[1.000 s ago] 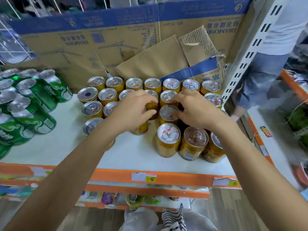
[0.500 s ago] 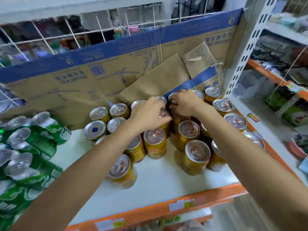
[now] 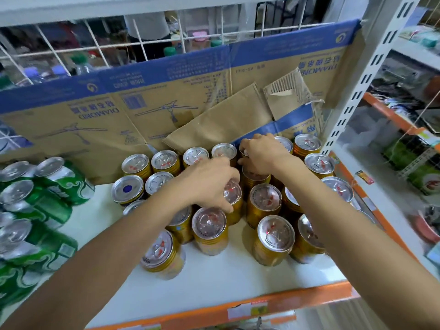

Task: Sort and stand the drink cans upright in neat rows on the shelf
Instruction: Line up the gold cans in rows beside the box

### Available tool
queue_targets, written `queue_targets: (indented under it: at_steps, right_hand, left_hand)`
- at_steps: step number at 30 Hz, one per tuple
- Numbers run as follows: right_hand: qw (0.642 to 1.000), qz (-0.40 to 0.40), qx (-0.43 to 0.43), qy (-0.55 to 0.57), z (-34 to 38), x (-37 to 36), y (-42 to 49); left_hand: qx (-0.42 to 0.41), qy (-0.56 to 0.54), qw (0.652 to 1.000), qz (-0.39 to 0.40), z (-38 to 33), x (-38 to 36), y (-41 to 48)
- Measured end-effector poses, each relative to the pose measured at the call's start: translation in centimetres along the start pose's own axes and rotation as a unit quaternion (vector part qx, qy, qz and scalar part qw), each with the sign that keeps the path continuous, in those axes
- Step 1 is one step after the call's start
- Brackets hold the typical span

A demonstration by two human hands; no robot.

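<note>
Row-tidying in progress: left hand (image 3: 212,184) is gripping a gold can (image 3: 232,194) mid-cluster on the shelf (image 3: 226,282), and right hand (image 3: 262,153) is pinching a back-row can (image 3: 245,152) by the cardboard (image 3: 214,125). Next is probably nudging both into line.

Both forearms bare, extended forward, converging. Left hand (image 3: 210,184) palm down, fingers and thumb curled round the top of a gold can (image 3: 234,214). Right hand (image 3: 262,154) further forward, palm down, fingers curled under; its grip is hidden.
</note>
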State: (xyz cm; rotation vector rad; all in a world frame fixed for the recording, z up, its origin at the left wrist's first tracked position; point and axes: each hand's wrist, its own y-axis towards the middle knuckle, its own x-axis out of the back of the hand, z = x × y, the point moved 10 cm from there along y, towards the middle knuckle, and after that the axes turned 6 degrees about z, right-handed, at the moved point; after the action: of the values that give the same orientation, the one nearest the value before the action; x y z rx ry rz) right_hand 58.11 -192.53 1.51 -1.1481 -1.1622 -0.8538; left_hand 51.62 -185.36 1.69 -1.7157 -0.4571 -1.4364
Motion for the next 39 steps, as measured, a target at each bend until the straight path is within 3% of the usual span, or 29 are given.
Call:
queue_targets:
  at_steps: [3, 6, 9, 11, 16, 26, 34, 39]
  right_hand:
    - [1.000, 0.004, 0.003, 0.013, -0.3, -0.3, 0.4]
    - [1.000, -0.004, 0.010, 0.023, -0.6, -0.1, 0.6]
    - [0.999, -0.022, 0.004, 0.027, -0.8, 0.4, 0.5]
    - [0.999, -0.032, -0.005, 0.022, -0.8, 0.7, 0.4]
    - [0.998, -0.057, -0.013, -0.009, -0.3, 1.7, 0.0]
    - [0.997, -0.065, -0.012, -0.042, 0.1, 1.9, -0.3]
    - [0.996, -0.074, -0.008, -0.056, 0.4, 1.9, -0.2]
    - [0.995, -0.082, -0.013, -0.062, 0.4, 1.9, -0.1]
  left_hand:
    - [-0.035, 0.028, 0.999, 0.028, -1.0, -0.2, -0.6]
    - [-0.052, -0.100, 0.992, 0.051, -0.1, 0.2, -0.7]
    - [0.011, -0.211, 0.975, -0.072, 3.9, 2.7, 0.4]
    - [0.072, -0.167, 0.971, -0.152, 6.0, 3.8, 1.5]
    - [0.141, -0.056, 0.986, -0.068, 6.6, 1.8, 5.1]
    - [0.173, 0.046, 0.977, -0.114, 6.8, 2.4, 4.3]
    - [0.108, -0.080, 0.966, -0.221, 6.6, 2.3, 3.0]
    - [0.069, -0.127, 0.971, -0.191, 6.9, 2.0, 3.2]
